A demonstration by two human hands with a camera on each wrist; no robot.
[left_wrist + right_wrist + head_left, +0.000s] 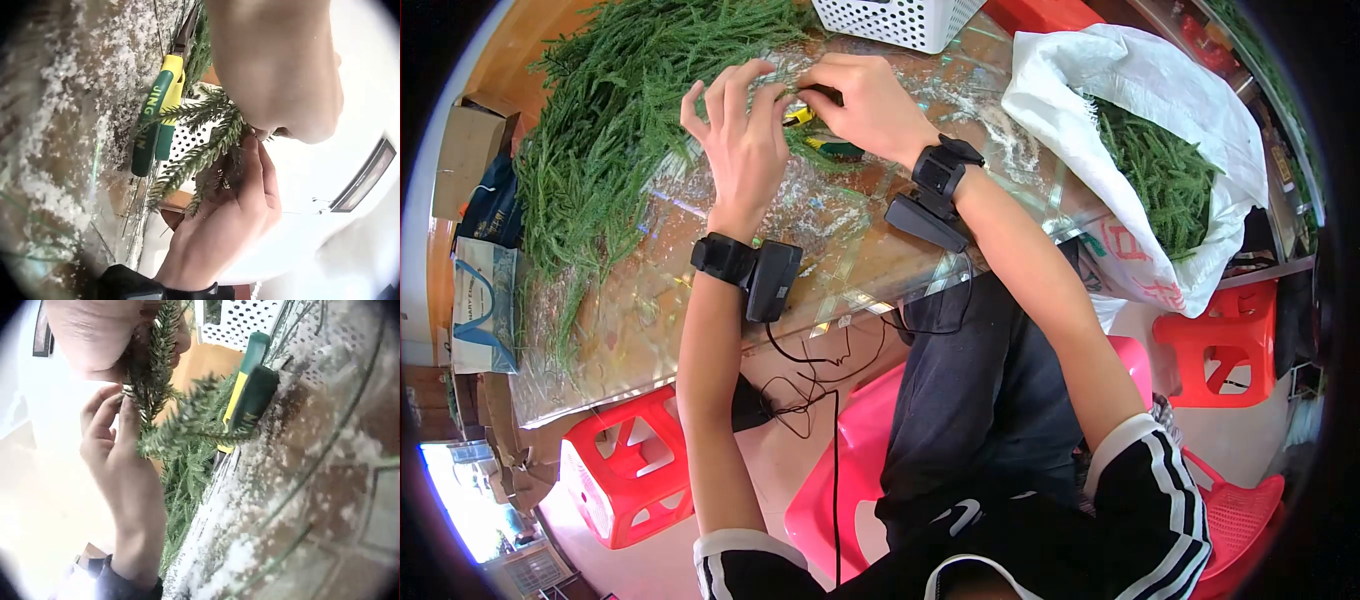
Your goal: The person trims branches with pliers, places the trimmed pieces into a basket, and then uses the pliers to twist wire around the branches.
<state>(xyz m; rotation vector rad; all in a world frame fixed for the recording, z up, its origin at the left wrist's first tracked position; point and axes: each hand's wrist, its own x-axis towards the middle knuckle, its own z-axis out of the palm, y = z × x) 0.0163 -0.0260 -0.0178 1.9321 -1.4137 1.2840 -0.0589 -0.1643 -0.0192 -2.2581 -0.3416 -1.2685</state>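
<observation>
Your left hand point(743, 145) and right hand point(868, 105) are meeting above the worktop point(690, 310), fingertips converging on a small green sprig point(200, 150), which is hanging between them near the far end of your reach. Your left forearm is running almost straight forward from the elbow, the back of the hand facing up; its thumb and forefinger are closing on the sprig in a pinch, while the other fingers are arching apart. Your right forearm is slanting forward and inward, and the right hand is bending toward the left one, its thumb and forefinger also pinching the sprig near its base, the needled side shoots spreading out from the grip. Each wrist is carrying a black strap with a camera unit. The pliers point(835, 148), yellow and green, are lying on the worktop just beneath and on your side of the fingertips, amid scattered white flakes point(237, 556). To the left, a pile of green branches point(590, 170) is covering the worktop's far corner; beyond the hands, a white perforated basket point(890, 27) is standing. To the right, a white sack point(1140, 75) is lying open, showing more greenery point(1160, 180) inside. Your torso is facing the worktop's near edge.
</observation>
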